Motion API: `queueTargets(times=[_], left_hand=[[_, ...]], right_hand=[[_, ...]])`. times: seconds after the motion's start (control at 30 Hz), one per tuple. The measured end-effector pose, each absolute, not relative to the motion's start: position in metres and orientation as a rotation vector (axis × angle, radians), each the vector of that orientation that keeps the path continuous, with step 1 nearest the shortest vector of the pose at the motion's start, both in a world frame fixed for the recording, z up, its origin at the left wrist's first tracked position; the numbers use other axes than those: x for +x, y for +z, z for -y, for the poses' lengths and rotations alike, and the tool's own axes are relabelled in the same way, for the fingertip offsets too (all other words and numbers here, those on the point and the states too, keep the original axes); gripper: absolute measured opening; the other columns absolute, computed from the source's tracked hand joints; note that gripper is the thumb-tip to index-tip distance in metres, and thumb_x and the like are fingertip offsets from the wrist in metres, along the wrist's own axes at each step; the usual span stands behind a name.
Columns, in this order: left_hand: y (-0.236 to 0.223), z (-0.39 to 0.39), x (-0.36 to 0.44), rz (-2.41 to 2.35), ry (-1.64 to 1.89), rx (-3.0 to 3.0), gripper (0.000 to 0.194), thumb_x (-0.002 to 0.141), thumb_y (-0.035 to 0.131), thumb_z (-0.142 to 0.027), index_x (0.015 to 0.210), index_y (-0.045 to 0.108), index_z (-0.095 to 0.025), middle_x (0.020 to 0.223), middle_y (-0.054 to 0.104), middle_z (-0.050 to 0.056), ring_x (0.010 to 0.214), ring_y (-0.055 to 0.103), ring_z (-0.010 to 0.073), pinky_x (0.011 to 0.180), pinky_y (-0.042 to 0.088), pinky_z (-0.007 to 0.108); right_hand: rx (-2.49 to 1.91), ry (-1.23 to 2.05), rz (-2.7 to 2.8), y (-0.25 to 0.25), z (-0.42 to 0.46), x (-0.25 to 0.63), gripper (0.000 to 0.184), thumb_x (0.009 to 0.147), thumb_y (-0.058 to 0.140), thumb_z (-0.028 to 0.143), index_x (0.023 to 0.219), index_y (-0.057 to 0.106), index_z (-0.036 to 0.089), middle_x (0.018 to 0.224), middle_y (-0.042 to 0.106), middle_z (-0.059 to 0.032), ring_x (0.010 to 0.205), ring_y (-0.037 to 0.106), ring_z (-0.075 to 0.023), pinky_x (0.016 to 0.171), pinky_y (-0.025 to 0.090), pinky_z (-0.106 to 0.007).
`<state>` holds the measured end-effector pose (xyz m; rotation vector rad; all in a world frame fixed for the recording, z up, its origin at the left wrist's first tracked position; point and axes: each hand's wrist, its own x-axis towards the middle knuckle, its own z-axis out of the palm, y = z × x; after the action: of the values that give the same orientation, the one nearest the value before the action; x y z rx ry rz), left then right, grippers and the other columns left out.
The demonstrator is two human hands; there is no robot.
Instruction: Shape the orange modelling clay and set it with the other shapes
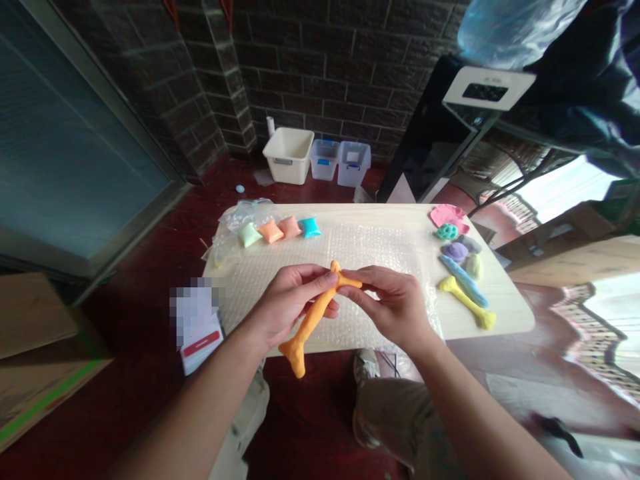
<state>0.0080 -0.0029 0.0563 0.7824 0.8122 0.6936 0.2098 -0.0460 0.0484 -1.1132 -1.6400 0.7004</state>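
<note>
An orange clay piece [314,316], long and forked at both ends, is held in the air above the near edge of the table. My left hand [289,299] is closed round its upper shaft, with the thumb lying along it near the top fork. Between thumb and fingers, my right hand [389,299] pinches the right prong of that fork. The lower forked end hangs free past the table edge. Beneath my hands, bubble wrap [380,248] covers the middle of the light wooden table [390,212].
Sealed clay packets, among them a blue one [310,228], lie at the back left beside crumpled plastic bags [250,212]. On the right sit several shaped clay pieces, including a yellow bone shape [467,303] and a pink piece [449,217]. Bins [289,157] stand by the wall.
</note>
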Motion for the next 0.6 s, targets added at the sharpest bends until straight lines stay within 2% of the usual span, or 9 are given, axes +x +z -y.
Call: queueTargets(times=[0.2, 0.33, 0.47, 0.6], left_hand=[[0.047, 0.001, 0.006, -0.835, 0.725, 0.837, 0.043, 0.078, 0.097, -0.048, 0.096, 0.082, -0.012, 0.078, 0.078, 0.004, 0.059, 0.072, 0.0117, 0.061, 0.059, 0.022], [0.039, -0.001, 0.005, -0.858, 0.781, 0.934, 0.041, 0.081, 0.094, -0.048, 0.100, 0.084, -0.014, 0.085, 0.081, 0.007, 0.064, 0.073, 0.0137, 0.063, 0.059, 0.024], [0.032, -0.006, 0.006, -0.861, 0.850, 1.059, 0.036, 0.082, 0.094, -0.045, 0.098, 0.085, -0.014, 0.082, 0.081, 0.007, 0.069, 0.072, 0.0152, 0.065, 0.058, 0.024], [0.026, -0.012, 0.010, -0.852, 0.896, 1.096, 0.032, 0.087, 0.091, -0.042, 0.102, 0.086, -0.015, 0.087, 0.083, 0.008, 0.074, 0.074, 0.0168, 0.072, 0.059, 0.027]], right_hand=[[-1.123, 0.901, 1.472, 0.037, 0.044, 0.204, 0.020, 0.092, 0.090, 0.029, 0.111, 0.089, 0.030, 0.102, 0.088, -0.0051, 0.088, 0.082, -0.0214, 0.077, 0.067, -0.035], [-1.047, 1.182, 1.223, 0.027, 0.036, 0.200, 0.020, 0.088, 0.093, 0.034, 0.106, 0.089, 0.025, 0.093, 0.088, -0.0060, 0.075, 0.080, -0.0181, 0.072, 0.067, -0.033], [-1.031, 1.363, 1.119, 0.020, 0.027, 0.199, 0.029, 0.084, 0.095, 0.041, 0.103, 0.088, 0.020, 0.082, 0.085, -0.0067, 0.072, 0.078, -0.0175, 0.071, 0.066, -0.032], [-1.024, 1.425, 1.078, 0.015, 0.018, 0.201, 0.037, 0.081, 0.098, 0.044, 0.105, 0.087, 0.020, 0.079, 0.084, -0.0055, 0.072, 0.078, -0.0177, 0.072, 0.066, -0.033]])
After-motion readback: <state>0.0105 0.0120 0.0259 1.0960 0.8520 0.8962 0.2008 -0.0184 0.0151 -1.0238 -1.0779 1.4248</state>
